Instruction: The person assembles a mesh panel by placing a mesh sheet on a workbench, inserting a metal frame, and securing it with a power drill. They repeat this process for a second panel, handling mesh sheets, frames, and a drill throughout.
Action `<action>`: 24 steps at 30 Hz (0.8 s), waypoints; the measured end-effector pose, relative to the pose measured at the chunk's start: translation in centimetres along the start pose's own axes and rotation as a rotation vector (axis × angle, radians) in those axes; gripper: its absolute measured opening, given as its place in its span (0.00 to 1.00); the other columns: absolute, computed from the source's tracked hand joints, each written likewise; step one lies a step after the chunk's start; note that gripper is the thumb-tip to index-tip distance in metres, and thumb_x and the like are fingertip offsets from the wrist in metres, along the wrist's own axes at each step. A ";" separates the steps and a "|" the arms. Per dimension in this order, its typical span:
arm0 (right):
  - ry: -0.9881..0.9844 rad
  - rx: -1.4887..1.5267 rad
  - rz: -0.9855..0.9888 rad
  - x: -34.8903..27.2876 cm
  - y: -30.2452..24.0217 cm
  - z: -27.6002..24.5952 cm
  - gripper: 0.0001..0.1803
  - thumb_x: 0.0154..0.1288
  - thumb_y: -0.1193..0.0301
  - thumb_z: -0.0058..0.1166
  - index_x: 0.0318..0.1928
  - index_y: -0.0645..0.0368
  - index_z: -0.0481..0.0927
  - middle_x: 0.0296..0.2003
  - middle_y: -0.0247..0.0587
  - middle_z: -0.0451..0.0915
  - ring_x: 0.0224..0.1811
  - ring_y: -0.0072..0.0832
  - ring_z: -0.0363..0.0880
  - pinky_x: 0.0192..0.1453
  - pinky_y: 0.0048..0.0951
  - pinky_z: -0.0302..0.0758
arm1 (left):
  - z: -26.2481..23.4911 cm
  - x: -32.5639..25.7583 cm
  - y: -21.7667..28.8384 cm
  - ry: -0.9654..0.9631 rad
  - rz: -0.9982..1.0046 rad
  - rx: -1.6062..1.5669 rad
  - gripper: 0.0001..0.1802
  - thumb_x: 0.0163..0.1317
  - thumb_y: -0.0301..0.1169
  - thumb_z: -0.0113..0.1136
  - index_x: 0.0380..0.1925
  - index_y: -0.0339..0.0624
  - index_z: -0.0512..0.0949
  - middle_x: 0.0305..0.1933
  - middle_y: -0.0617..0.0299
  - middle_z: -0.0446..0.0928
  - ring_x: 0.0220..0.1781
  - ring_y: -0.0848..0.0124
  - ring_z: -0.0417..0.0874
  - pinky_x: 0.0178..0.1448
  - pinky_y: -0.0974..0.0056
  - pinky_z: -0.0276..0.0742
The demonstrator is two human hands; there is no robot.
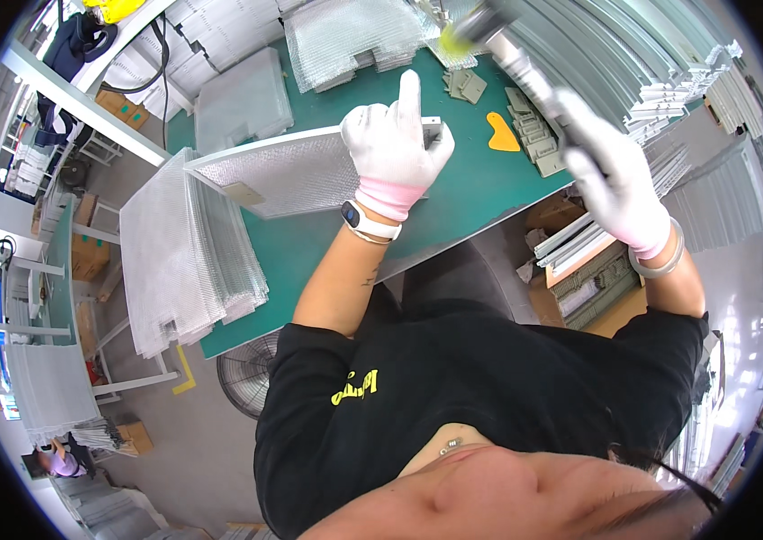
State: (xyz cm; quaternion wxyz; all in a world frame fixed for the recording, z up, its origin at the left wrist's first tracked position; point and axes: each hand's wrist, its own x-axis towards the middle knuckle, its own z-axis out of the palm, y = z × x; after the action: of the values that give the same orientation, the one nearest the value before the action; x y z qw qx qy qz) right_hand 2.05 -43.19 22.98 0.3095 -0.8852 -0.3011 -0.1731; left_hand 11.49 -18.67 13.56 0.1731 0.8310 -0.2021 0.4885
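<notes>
In a white glove with a pink cuff, my left hand (395, 148) grips the top edge of a framed mesh panel (296, 175), index finger stretched upward. The panel stands tilted on its edge on the green tabletop (287, 261), with a small beige plate (243, 193) at its lower left corner. My right hand (611, 171), gloved alike, is closed round the handle of a mallet (525, 74). Raised over the table's right side, its dark and yellow-green head is blurred by motion. Below the mallet lie a yellow heart-shaped piece (502, 133) and several beige plates (466, 85).
Mesh sheets are stacked at the left (183, 252), with more mesh stacks (242, 99) behind. Rows of beige parts (534, 135) line the right edge, near long metal strips (597, 45). Below stand a cardboard box (611, 315) and a floor fan (246, 378). Another person (64, 461) is far left.
</notes>
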 end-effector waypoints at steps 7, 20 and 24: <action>-0.180 -0.082 0.053 -2.1 3.0 4.1 0.33 0.65 0.81 0.47 0.71 0.59 0.64 0.48 0.48 0.82 0.40 0.34 0.83 0.48 0.34 0.77 | 1.1 -0.2 -0.5 0.075 0.056 -0.022 0.37 0.43 0.41 0.69 0.55 0.35 0.76 0.24 0.65 0.72 0.29 0.65 0.74 0.48 0.57 0.69; 0.419 -0.194 -0.081 7.7 11.8 11.4 0.36 0.63 0.70 0.56 0.71 0.60 0.61 0.65 0.65 0.61 0.67 0.56 0.62 0.74 0.48 0.57 | -1.9 -1.8 1.0 0.055 0.071 -0.060 0.18 0.47 0.41 0.71 0.37 0.49 0.82 0.29 0.67 0.73 0.33 0.66 0.74 0.41 0.58 0.65; 0.882 0.349 -0.361 23.4 2.1 4.4 0.31 0.65 0.68 0.57 0.66 0.65 0.69 0.56 0.49 0.78 0.62 0.35 0.74 0.66 0.33 0.70 | -2.0 -2.0 -0.2 0.048 0.051 0.040 0.14 0.49 0.44 0.69 0.26 0.50 0.77 0.23 0.67 0.68 0.26 0.66 0.72 0.36 0.58 0.63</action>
State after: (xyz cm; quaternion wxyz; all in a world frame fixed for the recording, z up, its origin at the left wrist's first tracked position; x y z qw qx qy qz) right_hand 21.68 -31.69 30.31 0.5156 -0.5967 -0.3144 -0.5285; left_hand 9.21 -17.24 12.71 0.1486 0.8170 -0.2090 0.5165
